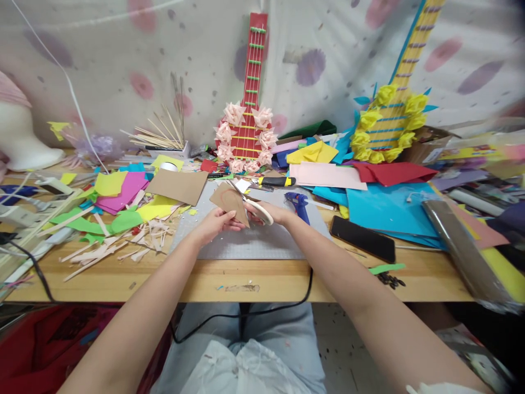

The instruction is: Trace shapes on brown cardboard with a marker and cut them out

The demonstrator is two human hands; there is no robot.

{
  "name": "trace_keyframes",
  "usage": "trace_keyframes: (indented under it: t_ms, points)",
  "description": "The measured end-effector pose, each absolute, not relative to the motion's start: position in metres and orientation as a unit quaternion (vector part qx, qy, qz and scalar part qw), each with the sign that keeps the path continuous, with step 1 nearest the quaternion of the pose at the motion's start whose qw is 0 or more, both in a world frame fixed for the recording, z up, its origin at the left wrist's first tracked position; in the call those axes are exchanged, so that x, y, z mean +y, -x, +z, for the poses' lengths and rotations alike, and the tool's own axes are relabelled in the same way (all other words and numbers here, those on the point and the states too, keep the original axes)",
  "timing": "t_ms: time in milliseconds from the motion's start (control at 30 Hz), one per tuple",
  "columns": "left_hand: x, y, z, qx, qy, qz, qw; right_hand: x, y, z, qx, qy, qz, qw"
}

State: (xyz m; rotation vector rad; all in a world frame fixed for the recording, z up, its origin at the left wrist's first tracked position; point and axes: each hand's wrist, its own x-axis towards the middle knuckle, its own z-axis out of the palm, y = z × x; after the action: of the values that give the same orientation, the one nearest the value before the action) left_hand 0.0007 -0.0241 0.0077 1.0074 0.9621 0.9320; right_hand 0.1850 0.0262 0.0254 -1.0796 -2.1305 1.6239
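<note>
Cardboard, a brown piece [221, 199] marked with a curved line, is held over the far part of the grey mat [262, 249]. The left hand [220, 222] pinches its near edge between thumb and fingers, probably to steady it while leaving the marked part clear. The right hand [276, 213] grips the scissors [264, 213] by their pale handles, blades at the piece's edge; some of those fingers are hidden, so I can't tell how they sit in the loops. On the mat's right side lies a blue glue gun [299, 205], and a yellow-and-black cutter [277, 181] rests near its far edge, both likely put there for easy reach. Left of the mat are a larger brown sheet [178, 186] and pale offcuts [150, 237]; right of it, a dark phone [362, 239]. Beyond the mat stands a red guitar-shaped piece [246, 135], perhaps propped upright to spare its pink flowers [225, 134].
</note>
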Motion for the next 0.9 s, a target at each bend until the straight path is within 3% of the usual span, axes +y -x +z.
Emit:
trace_keyframes:
  t_ms: [900]
  points:
    - [-0.021,0.03,0.032,0.465,-0.527,0.254,0.665,0.018,-0.191,0.036,-0.701,0.391,0.585,0.115]
